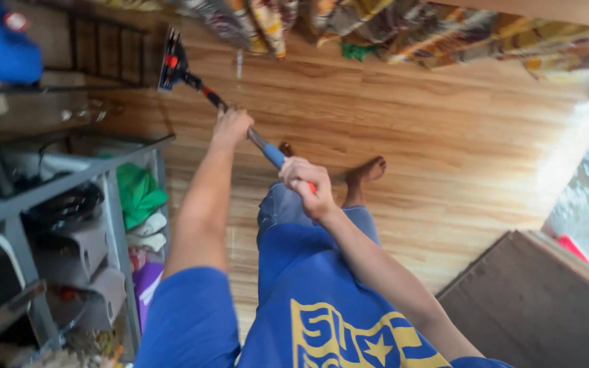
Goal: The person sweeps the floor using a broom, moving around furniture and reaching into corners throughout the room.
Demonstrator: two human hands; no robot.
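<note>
The person stands on a wood floor (444,136) and holds a mop (199,85) out in front with both hands. The left hand (232,126) grips the pole farther down, toward the head, fingers wrapped round the dark metal part. The right hand (303,180) is closed on the upper end, over the blue grip, with a bit of red showing just below the fist. The pole runs up and to the left from the hands, and the flat mop head (170,61) sits at the far end, touching or just above the floor; which one cannot be told. It lies near the edge of a patterned cloth (403,31) that hangs along the top of the view.

One bare foot (365,174) shows on the floor just beside the right hand. To the left stands a grey shelf rack (110,204) with a green cloth (138,194) and other folded things on it. A dark wooden panel (533,300) lies at lower right.
</note>
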